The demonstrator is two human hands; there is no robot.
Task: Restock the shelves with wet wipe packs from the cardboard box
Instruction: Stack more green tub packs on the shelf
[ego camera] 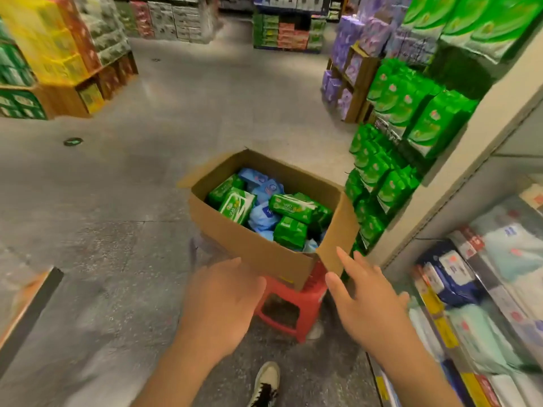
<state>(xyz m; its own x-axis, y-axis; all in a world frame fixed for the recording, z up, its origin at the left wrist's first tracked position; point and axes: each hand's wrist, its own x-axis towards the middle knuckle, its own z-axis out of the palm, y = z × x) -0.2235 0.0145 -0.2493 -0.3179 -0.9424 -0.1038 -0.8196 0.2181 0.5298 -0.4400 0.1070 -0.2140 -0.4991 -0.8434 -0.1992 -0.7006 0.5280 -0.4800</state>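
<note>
1. Left hand [221, 301]: fingertips hidden against the near wall of the cardboard box [264, 254]; contact cannot be confirmed
2. Red plastic stool [293, 304]: seat covered by the box, left side by the left hand
3. Wet wipe packs [289, 208]: lower layers concealed by the box walls; printed labels too small to read
4. Shoe [264, 383]: heel cut off by the lower edge
5. Shelf [458, 148] at right: cropped by the right edge; price tags illegible
6. Distant pallet stacks [55, 45]: blurred, products unidentifiable
</note>
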